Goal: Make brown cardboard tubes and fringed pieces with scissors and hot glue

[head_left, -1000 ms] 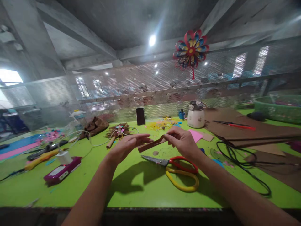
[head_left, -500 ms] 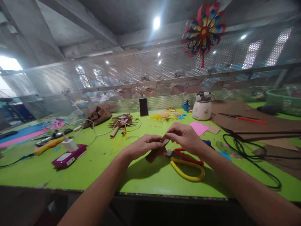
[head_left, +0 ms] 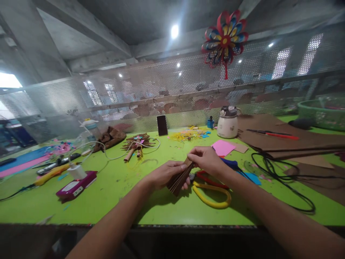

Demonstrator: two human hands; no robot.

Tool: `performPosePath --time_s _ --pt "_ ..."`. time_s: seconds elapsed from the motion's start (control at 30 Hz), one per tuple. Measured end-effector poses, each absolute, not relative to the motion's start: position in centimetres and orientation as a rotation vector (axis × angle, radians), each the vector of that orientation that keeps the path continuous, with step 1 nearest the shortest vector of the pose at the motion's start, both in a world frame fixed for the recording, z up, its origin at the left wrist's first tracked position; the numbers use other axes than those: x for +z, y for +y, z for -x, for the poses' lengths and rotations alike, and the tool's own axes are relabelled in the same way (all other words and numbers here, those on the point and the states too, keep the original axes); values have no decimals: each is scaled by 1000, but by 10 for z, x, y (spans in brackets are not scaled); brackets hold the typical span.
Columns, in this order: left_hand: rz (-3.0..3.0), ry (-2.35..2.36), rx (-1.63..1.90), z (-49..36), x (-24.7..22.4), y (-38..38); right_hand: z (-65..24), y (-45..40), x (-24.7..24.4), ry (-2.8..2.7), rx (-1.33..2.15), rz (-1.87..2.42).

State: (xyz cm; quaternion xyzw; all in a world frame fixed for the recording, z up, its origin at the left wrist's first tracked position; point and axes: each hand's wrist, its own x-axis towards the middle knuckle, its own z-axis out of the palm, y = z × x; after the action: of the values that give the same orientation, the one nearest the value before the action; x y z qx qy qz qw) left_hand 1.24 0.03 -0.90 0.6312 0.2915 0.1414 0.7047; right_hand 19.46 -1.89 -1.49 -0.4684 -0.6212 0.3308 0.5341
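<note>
A pleated piece of brown paper [head_left: 178,181] is held over the green table, its folds spreading toward the lower left. My left hand [head_left: 168,174] is closed on it, thumb on top and fingertips showing beneath. At the paper's upper end, my right hand [head_left: 205,158] pinches the folds between thumb and fingers. Just right of the paper, scissors [head_left: 212,201] with one yellow and one red handle lie under my right forearm, their blades mostly hidden. A blue-handled tool [head_left: 229,163] lies partly behind that forearm.
Brown paper sheets [head_left: 269,144] and a black cable [head_left: 285,194] spread across the right. Further back stand a white flask [head_left: 228,124] and a phone [head_left: 162,125]. A purple power strip [head_left: 77,187] and a yellow glue gun [head_left: 52,174] lie left. A paper flower [head_left: 225,39] hangs above.
The pleated paper has turned, so its fanned folds now face me. My left fingers now show underneath it. The whole view has shifted slightly.
</note>
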Motion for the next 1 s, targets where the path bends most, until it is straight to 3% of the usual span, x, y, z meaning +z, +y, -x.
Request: performPosePath --time_s 1.0 --pt "-1499 729 505 -24 -14 -4 -194 -14 -27 -1511 791 1114"
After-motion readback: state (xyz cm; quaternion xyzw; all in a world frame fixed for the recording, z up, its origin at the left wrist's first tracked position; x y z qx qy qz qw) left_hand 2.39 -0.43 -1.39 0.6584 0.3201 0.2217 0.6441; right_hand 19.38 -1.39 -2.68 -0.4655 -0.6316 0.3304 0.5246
